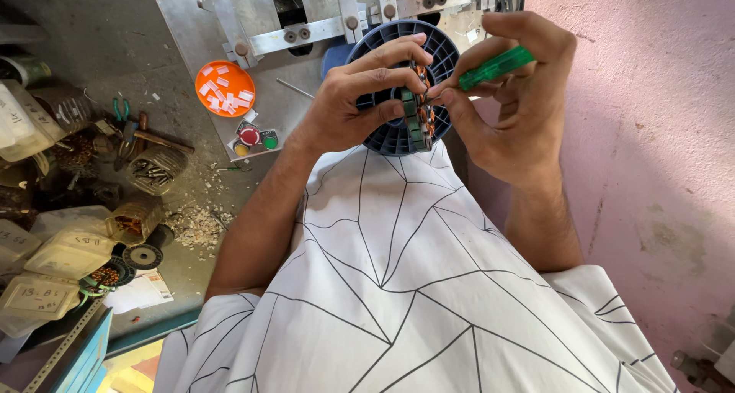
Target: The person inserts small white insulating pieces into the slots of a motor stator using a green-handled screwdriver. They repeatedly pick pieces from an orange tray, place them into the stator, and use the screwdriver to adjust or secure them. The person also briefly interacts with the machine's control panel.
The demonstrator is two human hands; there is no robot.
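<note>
At the far left, along the cluttered edge of the grey workbench (115,33), cloudy plastic tubs (46,263) lie stacked with their lids on, so what they hold cannot be told. Just right of them an open clear jar (157,169) lies on its side, full of small dull metal pins, and a second jar (134,221) holds brownish bits. Pale shavings (195,224) are scattered on the bench beside them. Further right an orange round lid (225,88) rests on the grey metal plate of the machine (306,25), holding small white slips. Near it sit a red button (249,135) and a green button (269,141). The bench is crowded along its left side, with bare room only in the upper stretch.

In the middle, the left hand (352,106) curls its fingers tight around a small wound stator core (417,113), a stack of green and metal layers with copper-coloured wire, held up in front of a dark blue ribbed plastic spool (398,136). The right hand (513,94) meets it from the other side, its thumb and fingertips pinched closed on a translucent green tool handle (496,67), whose tip touches the core. Both hands work close to the machine's edge, just above the person's white shirt (413,286) with thin black lines. At the right stands a rough pink plastered wall (651,132), close beside the right forearm.
</note>
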